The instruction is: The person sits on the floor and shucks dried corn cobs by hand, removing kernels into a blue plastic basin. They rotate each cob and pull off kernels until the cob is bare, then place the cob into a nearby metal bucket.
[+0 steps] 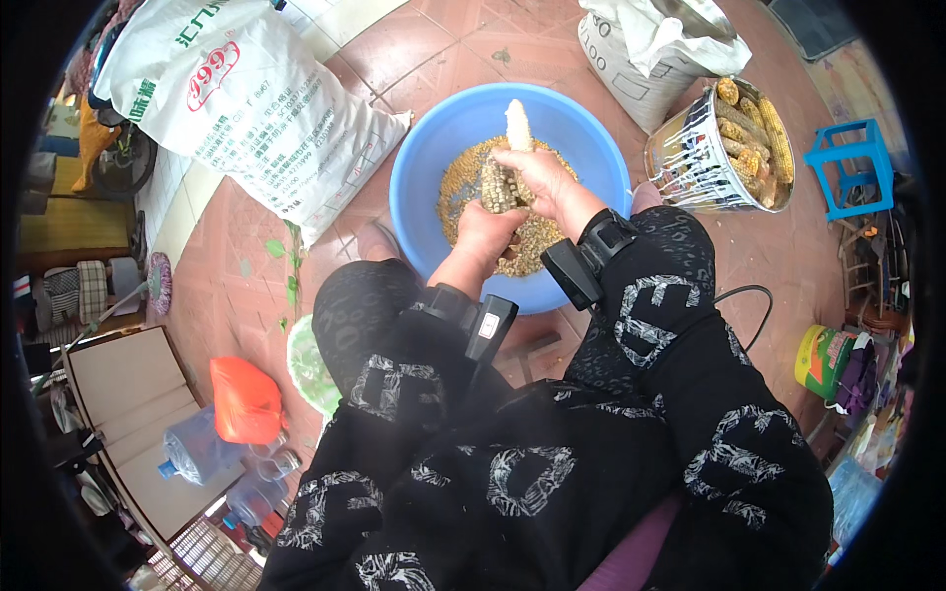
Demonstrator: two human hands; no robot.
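Over a blue plastic basin (414,185), my left hand (484,236) grips an ear of dried corn (497,190) with rows of dull, pale kernels. My right hand (547,181) holds a whitish corn cob (519,125) that looks bare at its upper end and points away from me. The cob and the ear are pressed side by side, and my fingers hide where they meet. Loose yellow and pale corn kernels (462,181) cover the bottom of the basin. Both wrists wear black strapped-on devices.
Right of the basin stands a bucket (684,166) of corn ears, with an open white sack (635,74) behind it. A large printed white sack (273,118) lies at the left. Further out are a blue plastic stool (853,170), a red plastic bag (247,399) and clear water jugs (199,443).
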